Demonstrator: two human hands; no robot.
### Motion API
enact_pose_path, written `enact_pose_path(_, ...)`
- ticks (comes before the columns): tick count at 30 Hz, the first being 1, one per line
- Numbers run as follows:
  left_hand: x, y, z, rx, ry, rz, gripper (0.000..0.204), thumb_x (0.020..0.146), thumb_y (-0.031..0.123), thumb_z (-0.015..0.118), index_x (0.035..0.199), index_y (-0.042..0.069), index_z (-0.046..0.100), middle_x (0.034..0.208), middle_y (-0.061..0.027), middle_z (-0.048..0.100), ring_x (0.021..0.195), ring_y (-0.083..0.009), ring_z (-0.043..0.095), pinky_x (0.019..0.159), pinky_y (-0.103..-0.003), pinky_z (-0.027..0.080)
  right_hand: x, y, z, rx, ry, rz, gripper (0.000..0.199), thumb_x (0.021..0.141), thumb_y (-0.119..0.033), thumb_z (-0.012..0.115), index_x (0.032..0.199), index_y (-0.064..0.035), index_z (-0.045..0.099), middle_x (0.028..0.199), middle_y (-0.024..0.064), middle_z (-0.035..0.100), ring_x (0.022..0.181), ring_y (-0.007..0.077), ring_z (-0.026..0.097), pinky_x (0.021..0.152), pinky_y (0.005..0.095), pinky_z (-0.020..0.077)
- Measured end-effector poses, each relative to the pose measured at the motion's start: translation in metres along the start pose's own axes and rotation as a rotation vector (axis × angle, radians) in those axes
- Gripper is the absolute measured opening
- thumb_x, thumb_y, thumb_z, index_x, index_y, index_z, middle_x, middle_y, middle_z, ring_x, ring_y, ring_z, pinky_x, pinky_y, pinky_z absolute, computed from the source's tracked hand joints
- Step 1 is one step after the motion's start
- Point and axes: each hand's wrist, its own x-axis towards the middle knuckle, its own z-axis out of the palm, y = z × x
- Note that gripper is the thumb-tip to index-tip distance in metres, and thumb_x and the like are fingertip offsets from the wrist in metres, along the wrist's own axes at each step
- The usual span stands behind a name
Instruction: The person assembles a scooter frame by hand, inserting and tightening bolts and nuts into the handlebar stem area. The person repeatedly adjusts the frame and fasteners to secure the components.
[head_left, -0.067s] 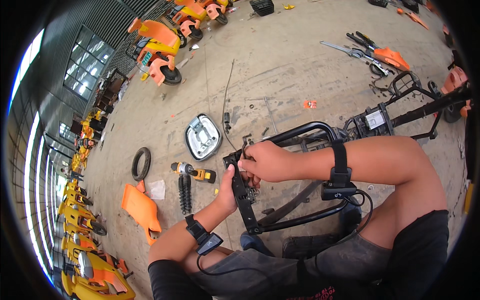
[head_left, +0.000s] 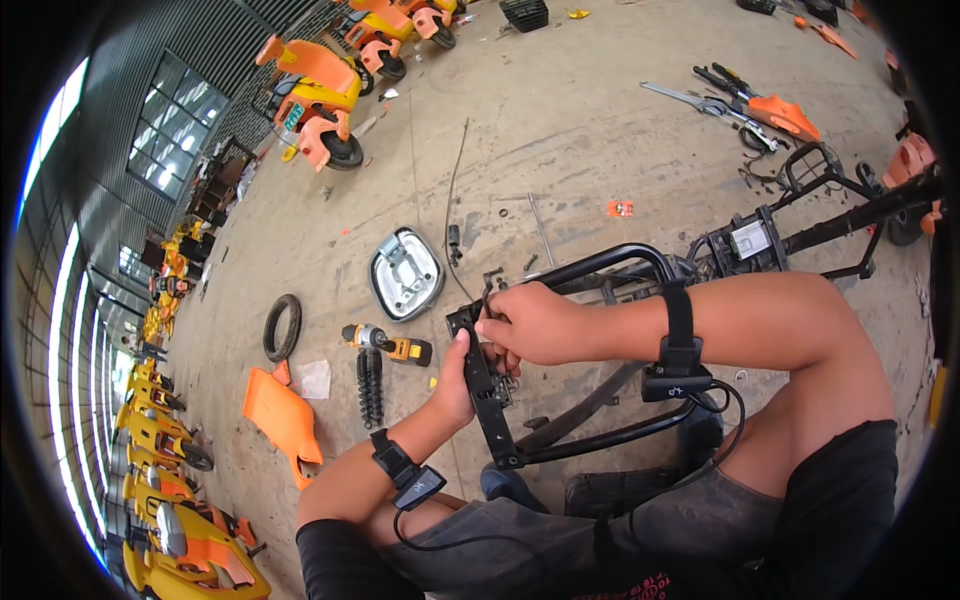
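A black tubular scooter frame [head_left: 590,443] lies in front of me, its flat crossbar [head_left: 490,415] toward my left. My left hand [head_left: 457,375] is closed round the crossbar, thumb along its near face and fingers behind. At the crossbar's far end my right hand [head_left: 535,325] is closed, fingers pinched together close to the left thumb. A thin, bent dark metal piece [head_left: 489,285] rises beside the right fingers; whether they grip it, I cannot make out. Small metal parts [head_left: 508,388] show behind the crossbar, partly hidden by the hands.
On the floor to the left are a yellow-black cordless power tool [head_left: 408,350], black coil-spring shock absorbers [head_left: 370,388], a tyre [head_left: 283,328], an orange panel [head_left: 280,412] and a silver-black shell [head_left: 406,275]. A long rod [head_left: 541,228] lies beyond the frame. Yellow-orange scooters [head_left: 318,95] stand farther off.
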Motion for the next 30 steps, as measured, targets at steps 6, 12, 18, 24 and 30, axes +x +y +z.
enact_pose_path(6, -0.001, 0.001, 0.003, -0.007, -0.003, 0.046, 0.064, 0.096, 0.068, 0.037, 0.086, 0.008, 0.056, 0.077, -0.009, 0.056, 0.079, -0.0267, 0.061, 0.076, -0.041, 0.05, -0.002, -0.004, 0.004, 0.081, 0.002, -0.017, 0.028, 0.1, -0.019, 0.058, 0.09, 0.0068, 0.061, 0.07, 0.0125, 0.067, 0.059, 0.0209, 0.07, 0.053, 0.0348, 0.0554)
enact_pose_path(12, -0.002, 0.004, 0.006, -0.025, 0.026, 0.043, 0.061, 0.098, 0.064, 0.035, 0.088, 0.008, 0.057, 0.074, -0.0075, 0.056, 0.08, -0.0252, 0.061, 0.076, -0.04, 0.05, -0.005, -0.005, 0.005, -0.144, 0.048, -0.204, 0.031, 0.097, -0.025, 0.061, 0.089, 0.0048, 0.062, 0.069, 0.0185, 0.068, 0.057, 0.0266, 0.069, 0.054, 0.0385, 0.0547)
enact_pose_path(18, 0.005, -0.005, -0.008, -0.06, -0.113, 0.106, 0.061, 0.098, 0.063, 0.037, 0.089, 0.007, 0.059, 0.073, -0.0075, 0.056, 0.08, -0.0244, 0.061, 0.078, -0.04, 0.051, 0.005, -0.012, -0.006, -0.05, 0.175, -0.283, 0.036, 0.095, -0.032, 0.065, 0.091, 0.0029, 0.062, 0.067, 0.0192, 0.065, 0.06, 0.0331, 0.065, 0.057, 0.041, 0.0499)
enact_pose_path(24, -0.002, 0.004, 0.013, -0.065, 0.148, -0.04, 0.069, 0.099, 0.063, 0.036, 0.085, 0.001, 0.062, 0.08, -0.0106, 0.061, 0.084, -0.0248, 0.062, 0.082, -0.039, 0.049, -0.037, -0.018, 0.002, -0.346, 0.01, -0.593, 0.034, 0.096, -0.037, 0.065, 0.093, -0.0038, 0.064, 0.069, 0.0124, 0.062, 0.06, 0.0305, 0.063, 0.054, 0.0407, 0.0493)
enact_pose_path(30, 0.004, -0.006, -0.015, -0.04, -0.085, 0.014, 0.072, 0.101, 0.064, 0.03, 0.087, 0.001, 0.064, 0.09, -0.0146, 0.066, 0.09, -0.0268, 0.065, 0.086, -0.039, 0.05, -0.066, 0.001, 0.028, -0.598, -0.285, -0.88, 0.031, 0.096, -0.034, 0.061, 0.08, -0.0075, 0.06, 0.07, 0.0098, 0.063, 0.062, 0.0341, 0.064, 0.055, 0.0451, 0.0516)
